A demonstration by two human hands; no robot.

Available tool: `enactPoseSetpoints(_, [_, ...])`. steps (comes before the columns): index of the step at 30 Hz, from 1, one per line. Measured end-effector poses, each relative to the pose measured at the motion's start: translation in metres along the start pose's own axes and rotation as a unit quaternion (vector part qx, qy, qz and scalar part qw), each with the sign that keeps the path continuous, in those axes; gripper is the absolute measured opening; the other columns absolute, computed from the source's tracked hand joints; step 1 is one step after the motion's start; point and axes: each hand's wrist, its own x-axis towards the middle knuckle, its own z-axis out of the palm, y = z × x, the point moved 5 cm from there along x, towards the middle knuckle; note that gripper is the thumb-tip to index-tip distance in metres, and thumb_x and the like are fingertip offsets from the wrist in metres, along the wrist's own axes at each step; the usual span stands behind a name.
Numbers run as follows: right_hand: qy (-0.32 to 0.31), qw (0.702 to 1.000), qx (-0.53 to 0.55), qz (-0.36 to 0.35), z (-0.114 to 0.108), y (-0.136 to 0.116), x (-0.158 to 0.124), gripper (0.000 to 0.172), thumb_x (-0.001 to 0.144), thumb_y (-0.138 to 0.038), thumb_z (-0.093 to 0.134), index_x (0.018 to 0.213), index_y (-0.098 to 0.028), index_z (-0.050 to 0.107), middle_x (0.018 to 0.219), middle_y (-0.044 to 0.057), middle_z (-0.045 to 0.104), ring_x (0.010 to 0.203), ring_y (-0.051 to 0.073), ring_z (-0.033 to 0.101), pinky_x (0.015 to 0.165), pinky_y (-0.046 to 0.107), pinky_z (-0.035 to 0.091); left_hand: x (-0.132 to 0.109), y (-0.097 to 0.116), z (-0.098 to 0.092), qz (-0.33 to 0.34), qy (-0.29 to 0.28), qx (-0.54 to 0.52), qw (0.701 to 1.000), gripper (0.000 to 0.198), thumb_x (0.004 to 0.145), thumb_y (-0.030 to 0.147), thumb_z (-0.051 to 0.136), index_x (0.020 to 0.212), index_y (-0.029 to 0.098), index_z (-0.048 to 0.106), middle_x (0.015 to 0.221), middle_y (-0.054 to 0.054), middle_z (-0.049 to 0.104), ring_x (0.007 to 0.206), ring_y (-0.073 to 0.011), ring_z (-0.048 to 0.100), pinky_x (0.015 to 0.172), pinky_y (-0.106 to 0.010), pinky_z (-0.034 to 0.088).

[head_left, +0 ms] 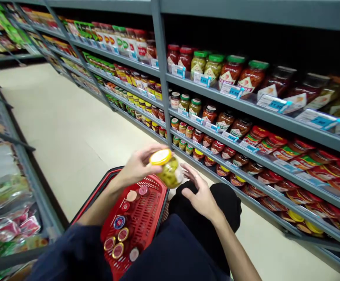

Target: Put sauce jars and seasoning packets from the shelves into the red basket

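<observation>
My left hand (140, 166) grips a glass jar of green pickled vegetables (170, 173) with a yellow lid, holding it tilted above the far end of a red shopping basket (146, 210). Close to the jar's right side, my right hand (199, 191) has its fingers apart and holds nothing; whether a fingertip touches the glass I cannot tell. Inside the basket stand several lidded jars (123, 234), grouped along its left side and near end, with red, gold, blue and white lids showing.
A grey shelf unit (162, 70) runs along the right, its tiers lined with jars (231, 70) and price tags (275, 103). On the left is a display rack (41, 195) of packaged food. Pale floor (70, 117) stretches between them. My knees (225, 203) are bent beside the basket.
</observation>
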Motion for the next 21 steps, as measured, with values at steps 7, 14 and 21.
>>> enactPoseSetpoints(7, [0.249, 0.958, 0.133, -0.053, -0.032, -0.037, 0.021, 0.069, 0.080, -0.044, 0.083, 0.138, -0.021, 0.053, 0.144, 0.013, 0.061, 0.133, 0.029, 0.059, 0.114, 0.047, 0.049, 0.099, 0.032, 0.088, 0.085, -0.109, -0.136, 0.981, 0.079, 0.080, 0.075, 0.065, 0.132, 0.015, 0.065, 0.132, -0.017, 0.069, 0.128, -0.0334, 0.063, 0.106, -0.044, 0.051])
enactPoseSetpoints(14, [0.397, 0.906, 0.054, -0.134, -0.065, -0.063, 0.007, 0.072, 0.079, -0.037, 0.084, 0.139, -0.023, 0.047, 0.147, 0.014, 0.055, 0.133, 0.027, 0.058, 0.114, 0.044, 0.048, 0.089, 0.000, 0.128, 0.037, -0.061, -0.187, 0.980, 0.057, 0.087, 0.058, 0.071, 0.127, 0.018, 0.066, 0.135, -0.015, 0.067, 0.120, -0.0282, 0.068, 0.105, -0.040, 0.052])
enactPoseSetpoints(21, [0.354, 0.916, 0.167, -0.089, -0.062, -0.054, 0.006, 0.058, 0.087, -0.058, 0.069, 0.129, -0.019, 0.060, 0.130, 0.013, 0.069, 0.124, 0.029, 0.065, 0.104, 0.046, 0.057, 0.082, 0.001, 0.151, 0.052, -0.011, -0.187, 0.981, 0.055, 0.087, 0.063, 0.067, 0.122, 0.020, 0.066, 0.107, -0.008, 0.075, 0.094, -0.0188, 0.072, 0.083, -0.027, 0.057])
